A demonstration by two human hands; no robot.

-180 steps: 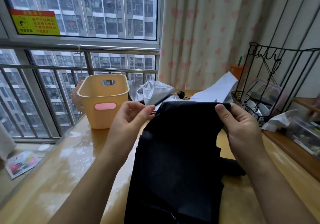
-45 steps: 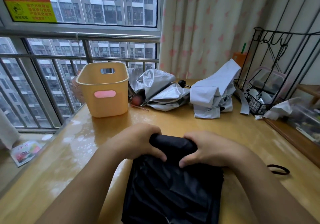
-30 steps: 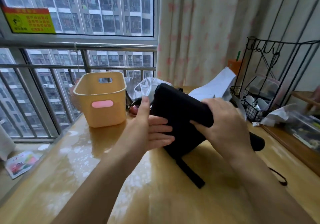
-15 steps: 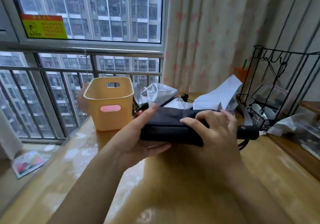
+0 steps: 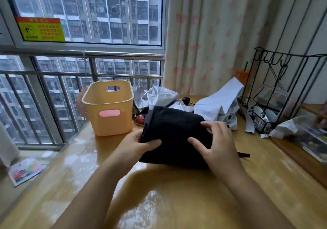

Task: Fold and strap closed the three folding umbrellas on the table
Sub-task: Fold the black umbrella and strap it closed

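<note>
Over table (image 5: pixel 177 202), hands (image 5: pixel 139 145) (image 5: pixel 218 145) grip black umbrella (image 5: pixel 173 129), long axis left-right.

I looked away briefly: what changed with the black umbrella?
The black umbrella, held spread between both hands earlier, is now rolled into a bundle, gripped by the left hand and right hand. The silver umbrella, the white umbrella and yellow basket stayed put.
</note>
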